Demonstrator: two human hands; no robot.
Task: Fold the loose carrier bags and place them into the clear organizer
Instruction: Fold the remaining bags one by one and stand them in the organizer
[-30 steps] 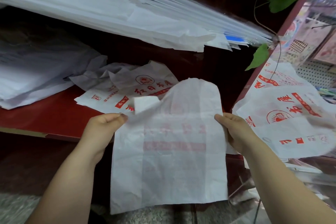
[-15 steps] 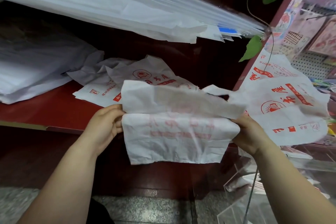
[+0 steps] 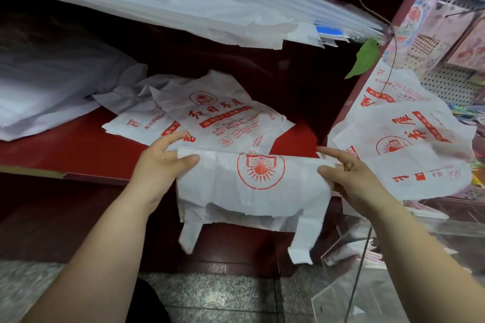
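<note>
Two handle loops [image 3: 190, 233] dangle beneath the half-folded carrier bag [image 3: 252, 186], which we hold in the air beside the clear organizer [image 3: 341, 294] at lower right. Left hand [image 3: 162, 165] and right hand [image 3: 351, 178] pinch its ends, thumbs against fingers, forefingers lifted. So light a pinch may let the fold spring open, and the loops may snag the organizer's rim. Beyond, loose bags [image 3: 223, 118] lie on the red counter [image 3: 65, 147].
</note>
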